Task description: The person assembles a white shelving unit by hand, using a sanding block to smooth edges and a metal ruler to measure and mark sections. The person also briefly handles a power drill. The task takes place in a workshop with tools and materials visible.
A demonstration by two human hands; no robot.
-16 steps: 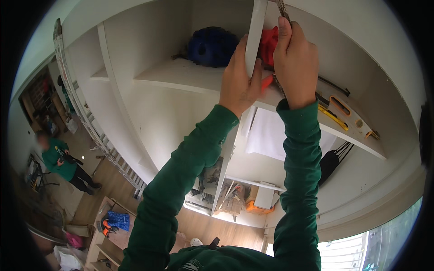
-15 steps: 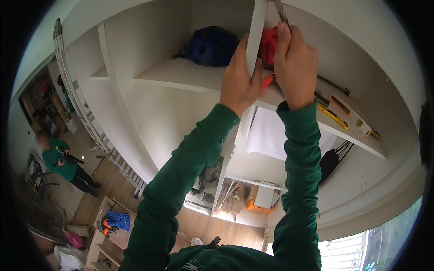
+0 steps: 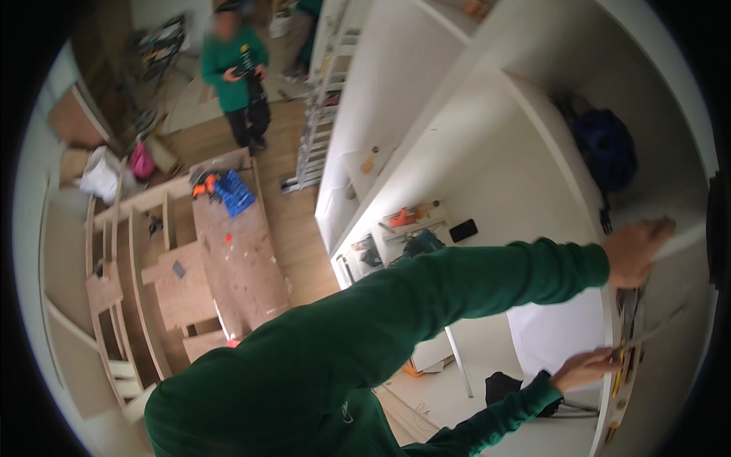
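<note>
High in a white cabinet, at the right of the head view, my left hand (image 3: 638,253) is closed around the edge of the upright panel (image 3: 689,234); its fingers are slightly blurred. Nearer and lower, my right hand (image 3: 582,370) grips a thin, stained stick-like tool (image 3: 656,332) whose tip points up and right. Motion blur hides what kind of tool it is. Just past my left hand, a rounded blue helmet-like thing (image 3: 607,149) with a black strap and buckle lies on the shelf. A yellow tool (image 3: 617,381) and other slim tools lie on the shelf beside my right hand.
A ladder (image 3: 324,114) leans against the cabinet. Beyond it stands a person in green (image 3: 240,72) with a dark object in both hands. A wooden frame (image 3: 161,206) lies on the floor at left, with a blue bag (image 3: 234,193) on it. A phone (image 3: 463,230) rests on a lower shelf.
The view has swung left, showing more of the room and placing the cabinet at the right. My right hand, with its tool, has come away from the panel; my left stays on it.
</note>
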